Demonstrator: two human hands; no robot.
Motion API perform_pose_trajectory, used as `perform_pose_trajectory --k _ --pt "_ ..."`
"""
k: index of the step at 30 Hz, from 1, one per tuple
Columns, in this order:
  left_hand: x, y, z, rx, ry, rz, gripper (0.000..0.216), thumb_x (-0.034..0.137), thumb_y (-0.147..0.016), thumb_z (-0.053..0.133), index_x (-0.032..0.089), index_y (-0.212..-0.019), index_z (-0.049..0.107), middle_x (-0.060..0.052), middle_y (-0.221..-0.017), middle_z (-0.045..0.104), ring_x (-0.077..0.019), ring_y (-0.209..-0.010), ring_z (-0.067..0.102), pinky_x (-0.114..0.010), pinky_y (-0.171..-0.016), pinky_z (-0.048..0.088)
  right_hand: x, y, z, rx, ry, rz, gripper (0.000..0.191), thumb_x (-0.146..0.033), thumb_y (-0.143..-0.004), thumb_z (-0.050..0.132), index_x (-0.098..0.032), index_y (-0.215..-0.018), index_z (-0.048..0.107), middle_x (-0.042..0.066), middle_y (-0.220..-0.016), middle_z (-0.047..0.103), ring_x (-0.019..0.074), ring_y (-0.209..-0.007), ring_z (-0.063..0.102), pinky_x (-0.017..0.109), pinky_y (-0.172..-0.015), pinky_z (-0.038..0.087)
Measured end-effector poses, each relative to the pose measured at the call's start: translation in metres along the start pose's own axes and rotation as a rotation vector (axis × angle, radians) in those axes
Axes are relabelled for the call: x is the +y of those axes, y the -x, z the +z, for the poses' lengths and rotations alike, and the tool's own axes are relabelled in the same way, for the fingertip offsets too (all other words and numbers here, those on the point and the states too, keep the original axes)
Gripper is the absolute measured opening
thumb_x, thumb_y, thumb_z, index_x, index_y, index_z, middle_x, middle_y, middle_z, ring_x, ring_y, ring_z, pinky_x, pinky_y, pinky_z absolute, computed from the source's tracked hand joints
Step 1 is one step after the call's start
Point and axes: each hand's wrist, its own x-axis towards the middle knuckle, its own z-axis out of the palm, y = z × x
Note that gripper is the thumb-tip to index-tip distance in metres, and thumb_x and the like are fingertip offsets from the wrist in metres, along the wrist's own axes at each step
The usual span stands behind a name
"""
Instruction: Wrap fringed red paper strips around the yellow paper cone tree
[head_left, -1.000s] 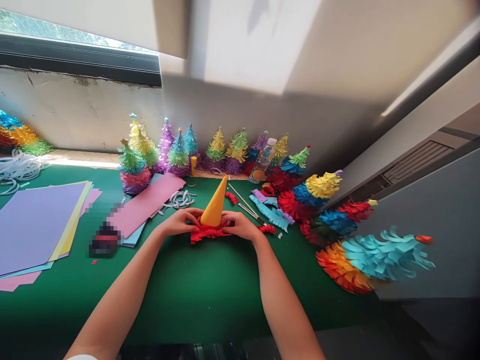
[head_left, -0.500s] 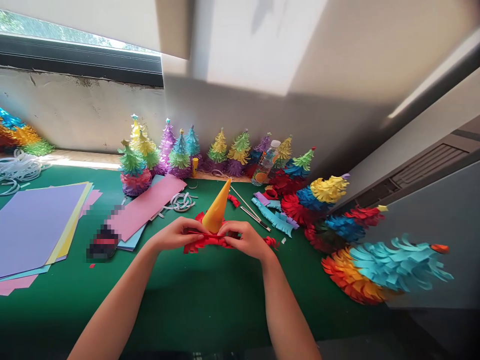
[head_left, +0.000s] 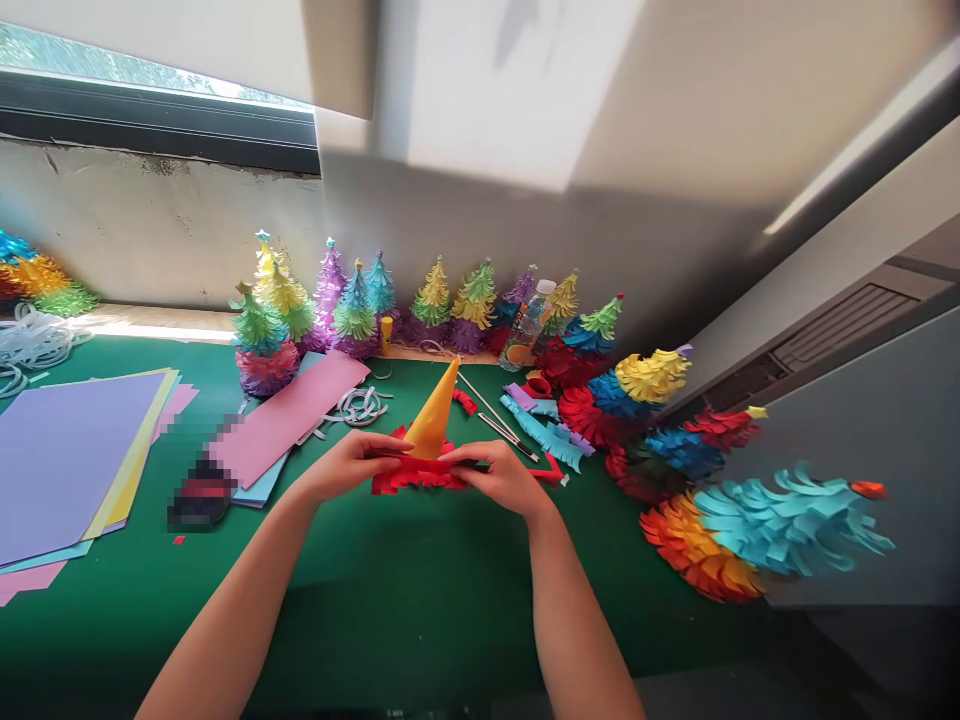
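A yellow paper cone (head_left: 433, 415) stands point-up on the green table, its lower part ringed by fringed red paper. In front of the cone, both hands pinch a red fringed paper strip (head_left: 424, 472). My left hand (head_left: 352, 465) grips its left part between thumb and fingers. On the right side my right hand (head_left: 495, 475) closes on the strip, whose tail (head_left: 553, 470) sticks out past that hand. Some of the strip is hidden behind the fingers.
Finished fringed paper trees (head_left: 356, 305) line the back and right of the table. Coloured sheets (head_left: 75, 470) lie left, near pink paper (head_left: 296, 415) and a pixelated dark object (head_left: 201, 495). A craft knife (head_left: 508, 437), fringed blue strips (head_left: 551, 435) and a bottle (head_left: 526, 325) are beyond the hands.
The red strip has turned flatter against the cone's front, with more of its red face showing. Its tail on the right has shifted. Both hands keep their grip.
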Motion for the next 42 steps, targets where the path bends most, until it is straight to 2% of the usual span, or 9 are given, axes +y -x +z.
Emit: perform_pose_trajectory --k 3,7,11,19,22,25,29,36,42 --pt "0.001 0.001 0.004 0.067 -0.068 0.039 0.037 0.035 -0.077 0.061 0.011 -0.104 0.065 -0.007 -0.083 0.068 -0.0117 -0.057 0.057 -0.025 -0.052 0.048 -0.001 0.0 0.003 0.068 0.194 -0.11 0.019 -0.02 -0.083 0.052 -0.02 -0.094 0.068 0.006 -0.087 0.069 0.0178 -0.076 0.064 0.028 -0.066 0.049" --pt "-0.001 -0.002 0.014 0.058 -0.293 0.171 0.024 0.027 -0.078 0.058 0.016 -0.096 0.068 -0.006 -0.086 0.069 -0.0155 -0.07 0.061 -0.026 -0.063 0.049 0.002 -0.003 0.012 0.115 0.49 -0.232 0.02 -0.015 -0.081 0.052 -0.021 -0.093 0.067 0.007 -0.089 0.068 0.0207 -0.082 0.062 0.032 -0.072 0.047" --pt "-0.006 -0.006 0.02 0.045 -0.459 0.232 0.02 0.021 -0.077 0.057 0.018 -0.09 0.071 -0.004 -0.084 0.07 -0.0161 -0.075 0.06 -0.023 -0.067 0.047 0.001 -0.005 0.017 0.065 0.537 -0.256 0.022 -0.017 -0.085 0.049 -0.022 -0.096 0.067 0.008 -0.089 0.066 0.0194 -0.081 0.06 0.03 -0.07 0.045" --pt "0.004 0.003 0.008 -0.263 -0.259 0.078 0.034 0.039 -0.086 0.048 0.014 -0.091 0.07 -0.005 -0.081 0.068 -0.0142 -0.067 0.058 -0.022 -0.058 0.045 -0.004 -0.001 0.003 -0.216 0.152 -0.119 0.016 -0.025 -0.084 0.054 -0.019 -0.085 0.069 0.004 -0.08 0.064 0.0133 -0.064 0.061 0.024 -0.059 0.048" --pt "0.004 0.001 0.004 -0.142 -0.188 0.142 0.032 0.039 -0.083 0.054 0.015 -0.096 0.07 -0.007 -0.092 0.068 -0.0175 -0.081 0.06 -0.024 -0.068 0.047 -0.005 0.001 0.002 -0.234 0.037 -0.045 0.016 -0.03 -0.082 0.057 -0.018 -0.085 0.067 0.003 -0.077 0.065 0.0133 -0.061 0.061 0.023 -0.057 0.048" --pt "-0.001 -0.002 0.001 -0.033 -0.094 0.137 0.03 0.039 -0.078 0.061 0.013 -0.088 0.071 -0.009 -0.089 0.07 -0.0195 -0.084 0.061 -0.026 -0.071 0.048 -0.004 0.001 0.002 -0.251 -0.031 0.04 0.02 -0.036 -0.08 0.059 -0.017 -0.083 0.067 0.002 -0.073 0.065 0.0121 -0.055 0.06 0.022 -0.05 0.047" --pt "-0.006 -0.003 -0.002 -0.114 -0.002 0.065 0.029 0.037 -0.07 0.07 0.013 -0.086 0.072 -0.009 -0.088 0.071 -0.0203 -0.081 0.063 -0.028 -0.071 0.05 -0.001 0.001 -0.001 -0.264 -0.042 -0.005 0.025 -0.038 -0.079 0.061 -0.016 -0.085 0.07 0.004 -0.071 0.066 0.0119 -0.056 0.059 0.021 -0.051 0.047" --pt "-0.008 -0.005 -0.008 -0.093 -0.036 0.067 0.031 0.033 -0.073 0.067 0.014 -0.097 0.069 -0.01 -0.098 0.07 -0.0218 -0.09 0.063 -0.031 -0.08 0.05 0.006 0.005 -0.01 -0.393 -0.133 -0.034 0.043 -0.038 -0.078 0.064 -0.011 -0.111 0.065 0.002 -0.067 0.066 0.0077 -0.052 0.051 0.019 -0.052 0.045" --pt "-0.013 -0.01 -0.007 -0.102 -0.135 0.201 0.019 0.03 -0.076 0.063 0.015 -0.085 0.071 -0.011 -0.101 0.064 -0.021 -0.096 0.059 -0.031 -0.082 0.049 0.002 0.005 -0.013 -0.417 -0.16 0.021 0.033 -0.04 -0.077 0.063 -0.011 -0.09 0.07 0.003 -0.069 0.066 0.0094 -0.055 0.053 0.019 -0.052 0.045"
